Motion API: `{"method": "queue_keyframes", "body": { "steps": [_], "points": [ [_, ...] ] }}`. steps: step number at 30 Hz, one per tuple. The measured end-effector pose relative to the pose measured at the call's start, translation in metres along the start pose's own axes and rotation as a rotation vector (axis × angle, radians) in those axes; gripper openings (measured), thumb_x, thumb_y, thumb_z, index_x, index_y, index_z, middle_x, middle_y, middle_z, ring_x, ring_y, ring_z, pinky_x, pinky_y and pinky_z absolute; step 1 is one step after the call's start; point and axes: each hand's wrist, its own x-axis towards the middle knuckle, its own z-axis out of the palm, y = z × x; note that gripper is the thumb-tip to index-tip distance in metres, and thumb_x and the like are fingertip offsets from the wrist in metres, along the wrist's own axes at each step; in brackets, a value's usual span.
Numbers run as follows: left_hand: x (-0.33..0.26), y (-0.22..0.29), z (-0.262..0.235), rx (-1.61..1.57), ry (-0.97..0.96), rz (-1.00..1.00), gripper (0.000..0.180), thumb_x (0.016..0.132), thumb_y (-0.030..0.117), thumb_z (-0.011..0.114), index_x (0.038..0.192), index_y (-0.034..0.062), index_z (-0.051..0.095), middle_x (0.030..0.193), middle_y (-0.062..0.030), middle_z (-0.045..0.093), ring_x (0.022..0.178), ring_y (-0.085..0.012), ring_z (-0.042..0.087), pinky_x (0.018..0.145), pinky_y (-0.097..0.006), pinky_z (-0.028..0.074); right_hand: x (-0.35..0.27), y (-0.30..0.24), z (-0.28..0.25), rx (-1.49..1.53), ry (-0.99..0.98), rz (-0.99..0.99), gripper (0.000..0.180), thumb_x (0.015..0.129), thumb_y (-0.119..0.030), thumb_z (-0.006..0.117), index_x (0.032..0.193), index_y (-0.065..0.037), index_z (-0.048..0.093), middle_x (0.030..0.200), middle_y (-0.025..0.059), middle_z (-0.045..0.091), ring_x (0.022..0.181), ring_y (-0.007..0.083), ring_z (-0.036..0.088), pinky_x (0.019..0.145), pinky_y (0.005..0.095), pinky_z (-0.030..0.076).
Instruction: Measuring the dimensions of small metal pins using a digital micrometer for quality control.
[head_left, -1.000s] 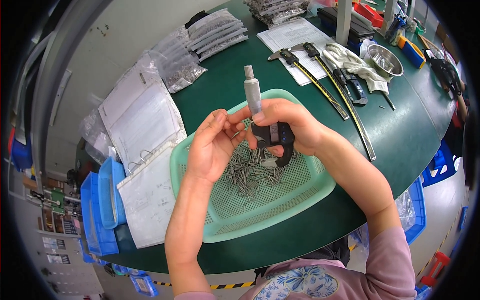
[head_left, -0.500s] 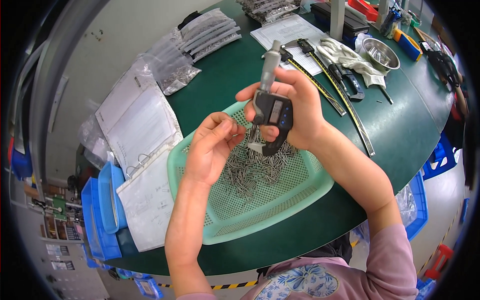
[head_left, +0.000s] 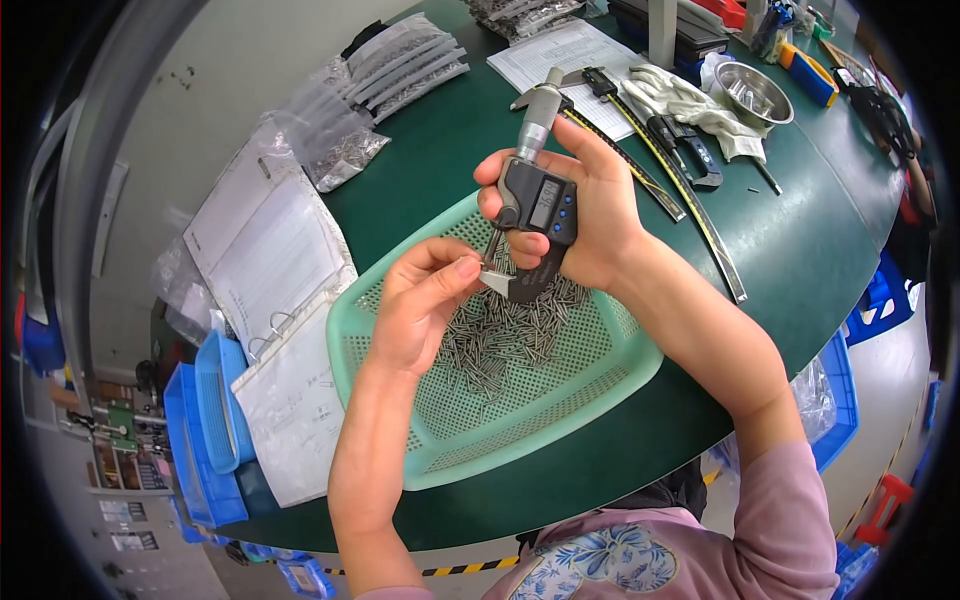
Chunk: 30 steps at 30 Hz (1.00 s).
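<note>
My right hand (head_left: 608, 205) is wrapped round a black digital micrometer (head_left: 545, 205), its silver thimble tilted up and away and its lit display turned toward me. My left hand (head_left: 418, 312) is closed in a pinch right at the micrometer's jaws, on a small metal pin (head_left: 485, 264) mostly covered by the fingertips. Both hands are above a light green perforated plastic basket (head_left: 520, 462). A heap of loose, thin metal pins (head_left: 500, 345) lies in it beneath the micrometer.
An open ring binder with papers (head_left: 275, 255) lies left, near blue trays (head_left: 205, 440). Bags of small parts (head_left: 405, 65) sit at the back. To the right are two calipers (head_left: 690, 205), white gloves (head_left: 690, 100), another micrometer (head_left: 705, 160) and a steel bowl (head_left: 755, 95).
My left hand has moved right, bringing its fingertips to the micrometer's jaws. The micrometer has tilted and shifted slightly left in my right hand, and its display now faces me more clearly.
</note>
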Motion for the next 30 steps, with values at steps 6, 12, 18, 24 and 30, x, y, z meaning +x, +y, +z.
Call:
{"method": "queue_keyframes", "body": {
  "steps": [6,12,18,24,30],
  "points": [
    [-0.0004,0.0012,0.0007,0.034,0.021,-0.004,0.006,0.079,0.007,0.061,0.082,0.0029,0.058,0.081,-0.0037,0.056,0.078,-0.013,0.053,0.071,-0.027,0.042,-0.0007,-0.0002,0.0025,-0.038,0.002,0.011,0.059,0.083,-0.054,0.029,0.085,-0.001,0.056,0.066,0.0091,0.057,0.039,0.0134,0.041,0.041,0.0267,0.035],
    [-0.0006,0.0023,0.0004,0.062,0.02,-0.026,0.007,0.078,0.009,0.06,0.08,0.0036,0.056,0.082,-0.0044,0.054,0.082,-0.0163,0.053,0.073,-0.029,0.041,-0.0005,0.0006,0.0028,-0.041,0.013,0.014,0.06,0.08,-0.057,0.035,0.083,-0.001,0.057,0.065,0.0088,0.057,0.039,0.0129,0.041,0.041,0.0266,0.035],
    [-0.0006,0.0026,0.0015,0.063,0.014,-0.033,0.007,0.078,0.009,0.06,0.08,0.0033,0.056,0.082,-0.0043,0.054,0.081,-0.0159,0.053,0.072,-0.029,0.041,-0.0009,0.0006,0.0035,-0.066,0.031,0.01,0.058,0.079,-0.057,0.04,0.082,-0.002,0.056,0.065,0.008,0.057,0.038,0.0128,0.041,0.042,0.0269,0.034],
    [-0.0009,0.0019,0.0011,0.057,0.017,-0.044,0.008,0.079,0.01,0.059,0.081,0.0031,0.056,0.085,-0.0061,0.056,0.08,-0.0153,0.053,0.072,-0.029,0.041,0.0006,0.0021,0.0019,-0.069,0.034,0.012,0.059,0.079,-0.058,0.04,0.082,-0.002,0.057,0.065,0.008,0.057,0.038,0.0129,0.041,0.042,0.0271,0.034],
    [-0.0005,0.0018,0.0033,0.03,0.018,-0.044,0.008,0.08,0.009,0.06,0.085,0.0029,0.057,0.079,-0.0014,0.058,0.073,-0.0077,0.052,0.068,-0.021,0.042,-0.0002,0.0026,0.0017,-0.071,0.032,0.003,0.059,0.082,-0.058,0.035,0.086,-0.003,0.056,0.068,0.0065,0.057,0.038,0.0115,0.043,0.038,0.0231,0.036]
  ]
}}
